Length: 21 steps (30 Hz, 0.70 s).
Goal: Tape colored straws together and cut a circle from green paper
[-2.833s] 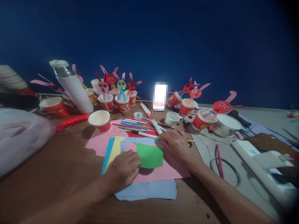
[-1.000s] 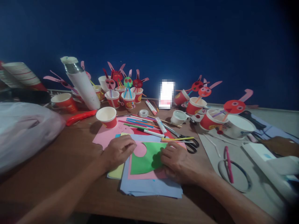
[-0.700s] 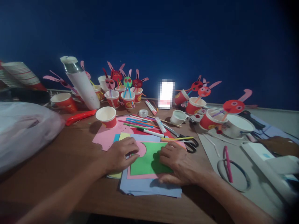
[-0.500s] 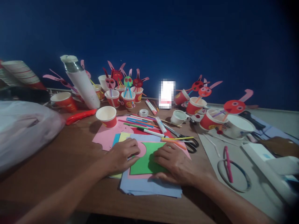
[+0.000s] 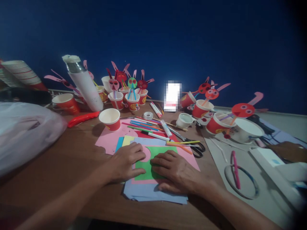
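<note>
My left hand [image 5: 129, 161] rests over the left side of a green paper sheet [image 5: 144, 174], fingers apart, its fingertips on a round pink paper disc [image 5: 146, 154]. Part of the disc is hidden under those fingers. Flat on the right part of the green sheet lies my right hand [image 5: 176, 171], fingers stretched out. Beneath the green sheet are a pink sheet and a stack of pale blue paper [image 5: 153, 193]. Just beyond the hands lie orange and yellow straws [image 5: 179, 147], black-handled scissors [image 5: 199, 149] and a white marker [image 5: 155, 136].
A paper cup [image 5: 109, 119] stands on pink paper at the back left. Several cups with paper rabbit faces line the wall, beside a white bottle [image 5: 85, 86]. A plastic bag [image 5: 28, 134] lies left, a red cutter [image 5: 82, 118] near it. A white mug [image 5: 246, 130] stands right.
My right hand has slid slightly left across the green sheet. The left thumb has moved down and away from the disc, onto the green paper.
</note>
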### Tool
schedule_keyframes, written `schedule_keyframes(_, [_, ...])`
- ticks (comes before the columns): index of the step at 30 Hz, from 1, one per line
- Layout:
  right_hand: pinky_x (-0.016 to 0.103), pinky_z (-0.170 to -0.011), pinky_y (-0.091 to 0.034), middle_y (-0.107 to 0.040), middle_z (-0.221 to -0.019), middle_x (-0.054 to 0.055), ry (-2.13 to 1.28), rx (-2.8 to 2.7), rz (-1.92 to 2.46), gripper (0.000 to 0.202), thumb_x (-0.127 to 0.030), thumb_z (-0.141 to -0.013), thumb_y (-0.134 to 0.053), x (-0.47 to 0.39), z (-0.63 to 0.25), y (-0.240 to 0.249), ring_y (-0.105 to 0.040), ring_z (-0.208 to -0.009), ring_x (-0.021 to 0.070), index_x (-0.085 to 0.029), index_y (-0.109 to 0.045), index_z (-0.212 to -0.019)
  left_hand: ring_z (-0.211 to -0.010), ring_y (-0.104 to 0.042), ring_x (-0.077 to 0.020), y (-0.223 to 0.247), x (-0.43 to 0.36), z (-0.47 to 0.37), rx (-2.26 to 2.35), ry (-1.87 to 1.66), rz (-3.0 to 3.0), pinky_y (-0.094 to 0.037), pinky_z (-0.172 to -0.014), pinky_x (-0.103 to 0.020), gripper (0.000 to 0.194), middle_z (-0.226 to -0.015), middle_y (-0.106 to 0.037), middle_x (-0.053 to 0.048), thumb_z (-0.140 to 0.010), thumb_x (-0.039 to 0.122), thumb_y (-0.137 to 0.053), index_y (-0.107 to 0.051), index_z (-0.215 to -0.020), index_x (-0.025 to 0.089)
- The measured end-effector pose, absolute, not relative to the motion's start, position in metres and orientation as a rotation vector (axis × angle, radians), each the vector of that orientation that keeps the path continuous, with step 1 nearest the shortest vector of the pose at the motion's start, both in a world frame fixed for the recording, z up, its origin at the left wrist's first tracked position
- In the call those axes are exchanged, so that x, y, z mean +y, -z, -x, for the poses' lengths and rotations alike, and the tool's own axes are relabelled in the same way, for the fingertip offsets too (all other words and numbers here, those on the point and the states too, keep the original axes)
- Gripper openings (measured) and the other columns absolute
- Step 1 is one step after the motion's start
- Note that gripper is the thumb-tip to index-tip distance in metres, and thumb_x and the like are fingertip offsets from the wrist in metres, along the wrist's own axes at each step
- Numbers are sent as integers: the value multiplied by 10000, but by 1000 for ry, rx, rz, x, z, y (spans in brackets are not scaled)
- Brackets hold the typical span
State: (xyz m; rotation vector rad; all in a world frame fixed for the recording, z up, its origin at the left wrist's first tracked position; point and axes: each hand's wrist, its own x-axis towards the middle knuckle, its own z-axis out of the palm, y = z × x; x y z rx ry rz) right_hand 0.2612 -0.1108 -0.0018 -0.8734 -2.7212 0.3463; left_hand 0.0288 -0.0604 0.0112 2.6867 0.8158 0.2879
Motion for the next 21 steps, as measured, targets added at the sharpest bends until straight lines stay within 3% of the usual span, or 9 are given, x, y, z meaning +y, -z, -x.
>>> schedule_keyframes(9, [426, -916, -295, -566, -1189, 85, -360, -2735, 777, 452, -565, -839, -455, -114, -260, 0, -456, -1090, 249, -202, -580, -1077, -828, -437, -182, -10, -59, -28, 817, -278, -2685, -357, -700, -306, 192, -882, -510, -31, -760, 352, -605, -533, -832, 189])
schedule_keyframes(21, [375, -823, -354, -601, -1024, 92, -403, -2739, 694, 431, -575, -843, -429, -112, -267, 0, -501, -951, 217, -213, -624, -970, -802, -442, -171, -9, -60, -28, 829, -319, -2693, -358, -666, -285, 191, -851, -516, -23, -711, 306, -656, -529, -790, 187])
